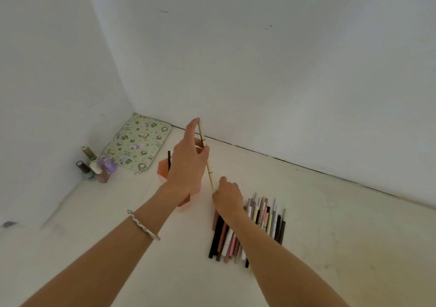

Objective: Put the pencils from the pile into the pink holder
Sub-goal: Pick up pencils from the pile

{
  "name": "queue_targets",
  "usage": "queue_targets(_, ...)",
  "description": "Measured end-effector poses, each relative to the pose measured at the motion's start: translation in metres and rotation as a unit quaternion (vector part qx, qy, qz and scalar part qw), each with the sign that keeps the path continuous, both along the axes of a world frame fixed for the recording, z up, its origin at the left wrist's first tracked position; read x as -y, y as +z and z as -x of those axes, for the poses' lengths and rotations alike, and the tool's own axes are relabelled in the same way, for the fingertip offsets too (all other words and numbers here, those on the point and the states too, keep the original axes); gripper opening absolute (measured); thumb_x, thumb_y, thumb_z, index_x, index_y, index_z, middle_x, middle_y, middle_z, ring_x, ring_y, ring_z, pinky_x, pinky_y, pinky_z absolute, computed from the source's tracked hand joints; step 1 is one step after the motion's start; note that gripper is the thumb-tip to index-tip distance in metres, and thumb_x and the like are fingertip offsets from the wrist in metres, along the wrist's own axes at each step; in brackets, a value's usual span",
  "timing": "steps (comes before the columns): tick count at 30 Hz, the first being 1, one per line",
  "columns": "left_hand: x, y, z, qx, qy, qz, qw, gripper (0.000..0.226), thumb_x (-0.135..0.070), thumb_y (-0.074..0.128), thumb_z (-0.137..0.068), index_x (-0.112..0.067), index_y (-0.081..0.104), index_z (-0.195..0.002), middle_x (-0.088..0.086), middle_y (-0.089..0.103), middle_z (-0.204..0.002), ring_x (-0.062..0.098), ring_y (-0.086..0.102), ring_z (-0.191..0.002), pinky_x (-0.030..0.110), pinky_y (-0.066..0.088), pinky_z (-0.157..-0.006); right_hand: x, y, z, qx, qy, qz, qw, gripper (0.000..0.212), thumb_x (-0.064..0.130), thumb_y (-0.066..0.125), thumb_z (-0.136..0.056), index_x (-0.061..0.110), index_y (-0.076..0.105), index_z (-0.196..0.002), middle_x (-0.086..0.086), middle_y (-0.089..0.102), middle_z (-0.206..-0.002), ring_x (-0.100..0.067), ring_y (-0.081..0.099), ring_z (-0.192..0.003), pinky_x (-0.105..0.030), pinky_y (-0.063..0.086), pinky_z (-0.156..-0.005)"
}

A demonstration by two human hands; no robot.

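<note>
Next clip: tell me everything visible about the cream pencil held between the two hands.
The cream pencil is a slim pale stick with two thin dark bands; its material is unclear. It is held off the surface, steeply tilted. The left hand holds its upper part, with the index fingertip at the top end, and the right hand pinches its lower end. It sits between the pink holder and the pile.

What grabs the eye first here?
Both hands hold one cream pencil tilted at centre: the left hand pinches its upper part, the right hand its lower end, close by the pink holder. The pencil pile lies lower right; nail polish bottles and a floral pouch sit in the far left corner.
</note>
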State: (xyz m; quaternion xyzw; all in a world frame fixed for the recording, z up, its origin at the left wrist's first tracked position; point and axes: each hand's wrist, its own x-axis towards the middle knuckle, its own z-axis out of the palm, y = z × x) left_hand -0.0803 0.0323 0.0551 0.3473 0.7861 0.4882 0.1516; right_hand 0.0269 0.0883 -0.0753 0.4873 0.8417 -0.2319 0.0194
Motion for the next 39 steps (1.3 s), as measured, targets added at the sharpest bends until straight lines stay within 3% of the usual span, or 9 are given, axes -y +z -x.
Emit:
queue_targets(5, 0.017, 0.008, 0.046, -0.013, 0.111, -0.146, 0.983, 0.062, -0.012, 0.064, -0.09, -0.035, 0.035, -0.139, -0.009, 0.062, -0.088, -0.001, 0.067, -0.075, 0.009, 0.052, -0.061, -0.031, 0.045, 0.007, -0.283, -0.166, 0.021, 0.944, 0.017, 0.013, 0.054, -0.09, 0.013, 0.055, -0.106, -0.003, 0.064, -0.077, -0.01, 0.06, -0.057, -0.017, 0.044, -0.047)
queue_targets(11, 0.046, -0.024, 0.064, -0.043, 0.14, -0.079, 0.986, 0.061, -0.009, 0.062, -0.088, -0.038, 0.036, -0.136, -0.015, 0.059, -0.087, 0.002, 0.065, -0.074, 0.019, 0.054, -0.064, -0.036, 0.098, 0.019, -0.481, -0.182, -0.025, 0.857, 0.018, 0.016, 0.054, -0.092, 0.027, 0.049, -0.105, -0.004, 0.062, -0.086, -0.018, 0.058, -0.07, -0.013, 0.043, -0.055)
queue_targets(15, 0.062, -0.055, 0.058, -0.129, 0.11, 0.004, 0.986, 0.043, -0.022, 0.058, -0.094, -0.028, 0.044, -0.134, -0.002, 0.066, -0.112, 0.017, 0.064, -0.105, 0.039, 0.053, -0.089, -0.018, 0.106, 0.031, -0.495, -0.149, -0.029, 0.856, 0.018, 0.015, 0.055, -0.093, 0.026, 0.049, -0.107, 0.001, 0.058, -0.085, -0.016, 0.053, -0.075, -0.027, 0.046, -0.067)
queue_targets(18, 0.07, -0.054, 0.066, -0.16, 0.145, -0.028, 0.976, 0.036, -0.024, 0.046, -0.099, -0.017, 0.05, -0.134, 0.003, 0.06, -0.125, 0.02, 0.055, -0.116, 0.036, 0.046, -0.098, -0.003, 0.11, 0.042, -0.515, -0.113, -0.031, 0.849, 0.019, 0.015, 0.056, -0.094, 0.025, 0.05, -0.109, 0.0, 0.06, -0.09, -0.013, 0.052, -0.076, -0.025, 0.046, -0.069)
queue_targets(24, 0.067, -0.016, 0.079, -0.075, 0.186, -0.113, 0.973, 0.037, -0.009, 0.042, -0.095, -0.021, 0.051, -0.128, -0.006, 0.056, -0.111, 0.01, 0.058, -0.094, 0.026, 0.052, -0.08, 0.029, 0.099, 0.065, -0.444, 0.019, -0.082, 0.892, 0.02, 0.017, 0.053, -0.095, 0.027, 0.05, -0.112, 0.02, 0.054, -0.09, -0.008, 0.049, -0.088, -0.017, 0.041, -0.077)
queue_targets(28, 0.058, 0.002, 0.059, -0.035, 0.166, -0.117, 0.979, 0.034, -0.003, 0.046, -0.089, -0.023, 0.054, -0.115, -0.007, 0.059, -0.102, 0.01, 0.059, -0.086, 0.031, 0.054, -0.075, 0.039, 0.077, 0.061, -0.338, 0.11, -0.133, 0.925, 0.02, 0.015, 0.055, -0.095, 0.014, 0.062, -0.114, 0.001, 0.068, -0.105, -0.017, 0.054, -0.099, -0.031, 0.045, -0.091)
queue_targets(31, 0.049, 0.001, 0.025, -0.012, 0.113, -0.099, 0.988, 0.022, -0.003, 0.049, -0.087, -0.023, 0.052, -0.095, -0.008, 0.059, -0.086, 0.011, 0.06, -0.075, 0.03, 0.054, -0.072, 0.03, 0.077, 0.047, -0.376, 0.035, -0.136, 0.916, 0.028, 0.01, 0.051, -0.092, 0.014, 0.061, -0.118, 0.001, 0.066, -0.108, -0.016, 0.056, -0.097, -0.028, 0.046, -0.088)
queue_targets(36, 0.027, -0.043, -0.041, -0.106, -0.087, 0.156, 0.978, 0.012, -0.013, 0.053, -0.092, -0.022, 0.058, -0.099, -0.01, 0.061, -0.081, 0.0, 0.058, -0.073, 0.013, 0.042, -0.06, -0.008, 0.086, 0.007, -0.388, -0.101, -0.082, 0.912, 0.038, 0.005, 0.046, -0.088, 0.025, 0.053, -0.12, 0.011, 0.061, -0.098, -0.011, 0.055, -0.087, -0.021, 0.043, -0.076)
queue_targets(39, 0.019, -0.085, -0.064, -0.107, -0.177, 0.323, 0.923, 0.022, -0.012, 0.047, -0.098, -0.01, 0.054, -0.119, 0.005, 0.061, -0.118, 0.02, 0.059, -0.11, 0.027, 0.046, -0.089, -0.021, 0.084, -0.018, -0.378, -0.135, -0.059, 0.914, 0.04, 0.003, 0.045, -0.088, 0.028, 0.053, -0.118, 0.012, 0.061, -0.094, -0.009, 0.055, -0.08, -0.02, 0.041, -0.072)
